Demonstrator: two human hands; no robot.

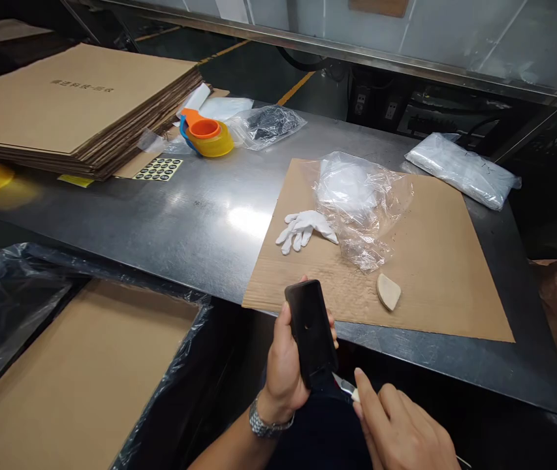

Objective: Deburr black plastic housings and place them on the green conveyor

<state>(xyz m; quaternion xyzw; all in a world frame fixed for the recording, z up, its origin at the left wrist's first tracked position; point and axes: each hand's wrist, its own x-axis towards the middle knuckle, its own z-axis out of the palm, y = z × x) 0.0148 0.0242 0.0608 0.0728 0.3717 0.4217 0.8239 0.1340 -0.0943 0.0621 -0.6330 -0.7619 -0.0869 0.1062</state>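
My left hand [285, 356] is wrapped around a black rectangular part [311, 323] that looks like a small plastic case with rounded corners. It is tilted up in front of me, near the table's front edge. In my right hand [400, 424] is a small knife [344, 384], its thin blade pointing up and left toward the lower end of the black part. Most of the knife's handle is hidden by my fingers. Whether the blade touches the part, I cannot tell. A pale wedge-shaped pad [388, 292] lies on the cardboard sheet [445, 261] beyond my hands.
A white glove [305, 230] and a clear plastic bag [364, 196] lie on the cardboard. Stacked cartons [63, 104], a tape dispenser [206, 134] and a sticker sheet [159, 169] are at left. A wrapped white packet [463, 170] sits right; a plastic-lined box [87, 365] stands lower left.
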